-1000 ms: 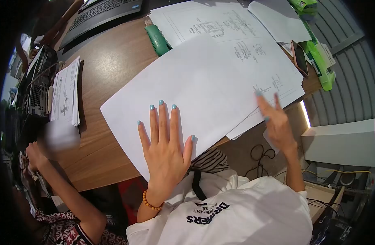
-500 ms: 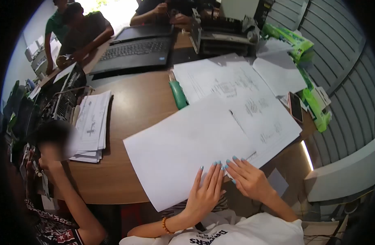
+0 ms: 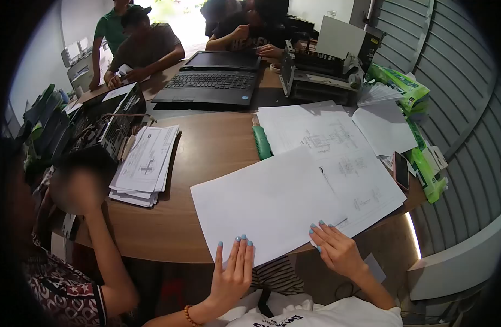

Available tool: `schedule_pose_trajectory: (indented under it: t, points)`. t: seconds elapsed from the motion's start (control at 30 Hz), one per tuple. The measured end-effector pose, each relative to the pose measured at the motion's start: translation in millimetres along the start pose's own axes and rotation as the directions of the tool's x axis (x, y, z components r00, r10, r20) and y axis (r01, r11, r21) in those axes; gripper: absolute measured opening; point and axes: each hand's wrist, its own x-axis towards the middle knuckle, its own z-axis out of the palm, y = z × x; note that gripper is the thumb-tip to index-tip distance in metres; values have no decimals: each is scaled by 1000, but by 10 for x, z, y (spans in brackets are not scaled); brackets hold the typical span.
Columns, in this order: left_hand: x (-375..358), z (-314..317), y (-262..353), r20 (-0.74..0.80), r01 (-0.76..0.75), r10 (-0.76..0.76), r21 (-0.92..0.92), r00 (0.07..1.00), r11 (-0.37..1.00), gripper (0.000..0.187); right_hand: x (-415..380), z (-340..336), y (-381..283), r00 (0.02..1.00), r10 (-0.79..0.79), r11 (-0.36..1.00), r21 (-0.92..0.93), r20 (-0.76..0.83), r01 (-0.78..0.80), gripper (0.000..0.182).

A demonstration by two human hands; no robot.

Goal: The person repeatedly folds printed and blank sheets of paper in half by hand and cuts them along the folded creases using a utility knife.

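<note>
A large white sheet of paper [image 3: 256, 201] lies slanted on the table, its blank side up, over other sheets with printed drawings [image 3: 348, 158]. My left hand [image 3: 232, 275] rests on the front edge of the blank sheet, fingers stretched out and a little apart. At the sheet's lower right corner, my right hand [image 3: 340, 250] lies with its fingers extended and its thumb lower, by the paper's edge. Neither hand has anything plainly gripped. Behind the blank sheet is a green-handled tool [image 3: 262, 143], partly covered by paper.
An open laptop [image 3: 209, 82] and a dark machine part [image 3: 327, 76] stand at the back. Left are stacked drawings [image 3: 144, 163] and an open metal case [image 3: 111, 117]. A phone [image 3: 401, 170] and green packs [image 3: 427, 174] lie right. Other people sit around the table.
My left hand has slid left along the sheet's front edge, away from my right hand, which stays near the corner. The camera view has shifted.
</note>
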Motion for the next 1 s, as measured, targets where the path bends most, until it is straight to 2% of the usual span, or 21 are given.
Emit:
schedule_pose_trajectory:
  t: [0.1, 0.13, 0.23, 0.27, 0.57, 0.63, 0.67, 0.7, 0.77, 0.83, 0.9, 0.93, 0.97, 1.0]
  points:
    - [6, -62, -64, 1, -73, 73, 1, 997, 997, 39, 6, 26, 12, 1000, -2, 1000, -9, -13, 2, 37]
    - [24, -131, -88, 16, -92, 93, -60, 996, 994, 39, -4, 34, 22, 1000, -10, 1000, -25, -18, 10, 37]
    - [-106, -90, -168, -20, -85, 84, -91, 996, 992, 38, -3, 16, 15, 1000, -16, 1000, -21, -17, 15, 37]
    - [-149, -101, -208, -40, -106, 105, -20, 994, 994, 35, -3, 6, 8, 1000, -5, 1000, 7, -17, 5, 37]
    - [-469, -326, -525, -65, -92, 98, 94, 993, 991, 18, 15, -25, 21, 1000, -25, 999, -20, 4, 26, 37]
    - [-494, -366, -619, -77, -124, 120, -43, 990, 991, 17, 46, -65, 30, 1000, -23, 1000, 12, 14, 23, 37]
    - [-485, -368, -653, -56, -199, 194, -121, 979, 973, 24, 46, -83, 32, 999, -19, 999, 36, 29, 18, 36]
    - [-470, -327, -665, -45, -198, 194, -125, 980, 972, 24, 42, -96, 36, 999, -16, 999, 46, 35, 15, 36]
    - [-382, -213, -652, -11, -128, 129, -261, 992, 957, 27, 51, -126, 65, 998, -21, 996, 91, 55, 16, 36]
    - [-217, -192, -622, -39, -152, 147, -202, 988, 968, 33, 63, -159, 116, 999, -5, 987, 158, 49, -2, 33]
    - [-112, -135, -596, -119, -270, 243, -413, 963, 869, 35, 81, -218, 204, 993, -63, 942, 335, 103, 25, 29]
    - [-100, -129, -634, -145, -298, 261, -416, 954, 859, 38, 129, -272, 216, 993, -64, 944, 329, 101, 27, 29]
    - [-74, -181, -737, -200, -273, 206, -413, 958, 869, 34, 192, -350, 227, 999, 54, 920, 389, 6, -52, 27]
    - [-42, -351, -907, -198, -159, 62, -523, 978, 838, 30, 270, -416, 267, 981, 178, 882, 455, -81, -122, 26]
